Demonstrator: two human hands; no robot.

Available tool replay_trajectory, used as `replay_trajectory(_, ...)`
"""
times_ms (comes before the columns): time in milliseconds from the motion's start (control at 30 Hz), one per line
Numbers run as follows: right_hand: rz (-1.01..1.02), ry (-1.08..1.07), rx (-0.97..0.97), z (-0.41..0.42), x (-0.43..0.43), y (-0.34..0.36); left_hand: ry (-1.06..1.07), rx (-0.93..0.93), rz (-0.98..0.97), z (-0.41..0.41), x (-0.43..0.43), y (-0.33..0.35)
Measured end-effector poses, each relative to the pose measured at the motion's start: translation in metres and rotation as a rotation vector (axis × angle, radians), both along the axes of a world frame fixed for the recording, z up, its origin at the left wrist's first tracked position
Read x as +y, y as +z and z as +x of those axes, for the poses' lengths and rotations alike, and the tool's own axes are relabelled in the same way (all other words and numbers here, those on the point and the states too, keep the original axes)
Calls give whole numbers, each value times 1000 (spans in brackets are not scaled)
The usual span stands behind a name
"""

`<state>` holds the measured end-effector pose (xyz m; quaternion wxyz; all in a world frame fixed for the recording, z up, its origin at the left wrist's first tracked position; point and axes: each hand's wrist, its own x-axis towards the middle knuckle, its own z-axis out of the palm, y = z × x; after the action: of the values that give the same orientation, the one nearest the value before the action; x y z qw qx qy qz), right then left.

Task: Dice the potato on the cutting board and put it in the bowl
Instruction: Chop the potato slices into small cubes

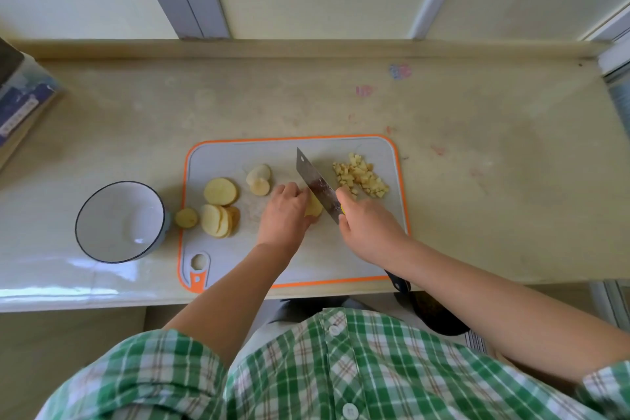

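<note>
A grey cutting board (306,259) with an orange rim lies on the counter. My left hand (284,215) presses down on a stack of potato slices (314,206) at the board's middle. My right hand (368,228) grips a cleaver (315,184), its blade resting against the right side of that stack. A heap of diced potato (361,176) lies at the board's far right. More round slices (221,192) (218,220) and end pieces (258,177) sit on the left half. One slice (186,217) lies at the board's left edge beside a white bowl (119,222), which holds nothing.
A beige counter (477,181) runs under a window frame. A box with blue print (20,102) stands at the far left. The counter's front edge is just below the board. Faint pink and blue marks (400,71) spot the counter behind the board.
</note>
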<state>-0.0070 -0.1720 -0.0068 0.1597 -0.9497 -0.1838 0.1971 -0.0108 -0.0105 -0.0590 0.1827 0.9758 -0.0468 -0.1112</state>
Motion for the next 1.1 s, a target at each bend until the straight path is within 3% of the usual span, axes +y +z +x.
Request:
replay_trajectory(300,37,-44,110,-6,1,-14,-36,26,2,7,2,0)
replay_trajectory(867,101,-99,45,-7,-8,-23,31,-51,-117,-6,6,-1)
replay_trajectory(1100,114,-55,44,2,-5,-4,112,-46,-69,-9,12,-2)
